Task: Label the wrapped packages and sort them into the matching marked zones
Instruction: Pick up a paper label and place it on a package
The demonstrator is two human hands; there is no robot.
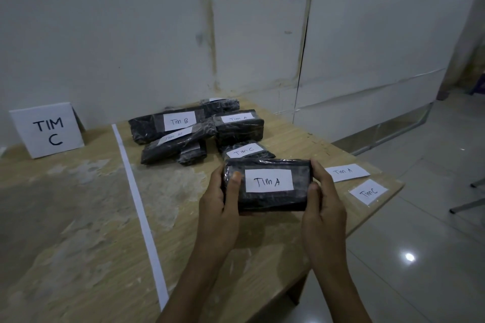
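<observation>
A black package [273, 202] labelled "TIM A" is held above the table [78, 217], gripped at its ends by the left hand [220, 207] and right hand [324, 207]. A pile [183, 136] of labelled packages is seen just behind it, and a "TIM C" sign [48, 130] is stood at far left.

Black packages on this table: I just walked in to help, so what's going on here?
A person grips a wrapped package labelled TIM A by its ends, left hand and right hand, above the table. Behind it sits a pile of labelled packages. A loose TIM A label and a loose TIM C label lie near the right edge. A TIM C sign stands left of a white strip.
</observation>
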